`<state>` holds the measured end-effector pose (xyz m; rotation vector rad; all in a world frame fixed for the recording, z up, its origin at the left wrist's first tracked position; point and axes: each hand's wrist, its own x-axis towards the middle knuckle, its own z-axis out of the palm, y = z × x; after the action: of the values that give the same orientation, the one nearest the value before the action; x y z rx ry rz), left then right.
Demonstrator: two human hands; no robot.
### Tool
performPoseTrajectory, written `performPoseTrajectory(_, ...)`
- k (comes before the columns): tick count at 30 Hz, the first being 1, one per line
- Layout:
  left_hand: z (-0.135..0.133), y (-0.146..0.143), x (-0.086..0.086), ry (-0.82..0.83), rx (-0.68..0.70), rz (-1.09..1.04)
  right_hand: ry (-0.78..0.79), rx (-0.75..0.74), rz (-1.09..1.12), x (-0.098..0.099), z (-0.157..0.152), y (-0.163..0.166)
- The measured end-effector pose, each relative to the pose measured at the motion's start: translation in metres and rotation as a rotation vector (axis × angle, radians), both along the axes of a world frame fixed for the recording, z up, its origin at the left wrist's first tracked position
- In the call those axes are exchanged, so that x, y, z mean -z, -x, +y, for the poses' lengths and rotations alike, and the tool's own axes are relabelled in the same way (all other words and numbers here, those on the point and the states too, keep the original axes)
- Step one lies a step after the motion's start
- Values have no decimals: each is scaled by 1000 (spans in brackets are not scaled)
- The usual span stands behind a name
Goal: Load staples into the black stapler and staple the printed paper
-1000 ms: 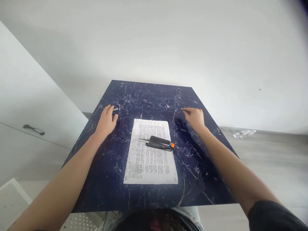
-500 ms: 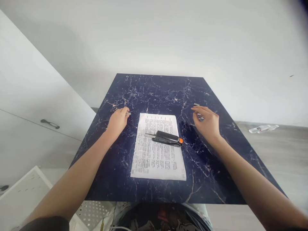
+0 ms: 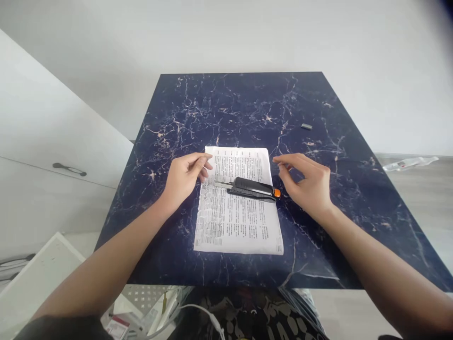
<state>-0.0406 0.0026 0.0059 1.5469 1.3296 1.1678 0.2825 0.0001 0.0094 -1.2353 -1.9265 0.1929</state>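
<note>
A printed paper sheet (image 3: 237, 222) lies on the dark blue marbled table (image 3: 247, 104). Across its upper part rests a black stapler (image 3: 253, 188) with an orange end, pointing right. My left hand (image 3: 186, 178) is at the sheet's upper left corner, thumb and fingers pinched together; the small metal piece it carried is hidden inside them. Just right of the stapler's orange end, my right hand (image 3: 307, 182) hovers with fingers apart and nothing in it. A second small grey metal piece (image 3: 306, 126) lies alone on the table, far right.
A white cabinet with a dark handle (image 3: 69, 168) stands close to the table's left edge. White perforated parts and a cable (image 3: 198, 309) sit below the near edge. A clear plastic bottle (image 3: 406, 164) lies on the floor at right.
Both hands have drawn in from the table's far sides to the paper and stapler. The left hand brought its metal piece along; the right-hand piece stays on the table. The view tilted down.
</note>
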Motion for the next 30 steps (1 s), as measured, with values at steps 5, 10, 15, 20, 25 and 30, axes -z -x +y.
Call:
performPoseTrajectory(5,-11,-10,-1,-110,49,76,55,32,2,-1,-3,-5)
performPoseTrajectory(10,-14,-13,-4,-156,121,117,77,-1,-14,-1,-5,-4)
performPoseTrajectory(15,-13,-16,-2,-121,256,136,85,-34,-39,-1,-7,-4)
performPoseTrajectory(20,-13,-16,-3,4,222,74,118,-50,-46,-2,-9,-6)
performPoseTrajectory(25,-11,-14,-1,10,260,110,144,-57,-53,-2,-11,-5)
performPoseTrajectory(30,-8,-13,2,-22,288,173,132,-85,-64,-2,-9,-4)
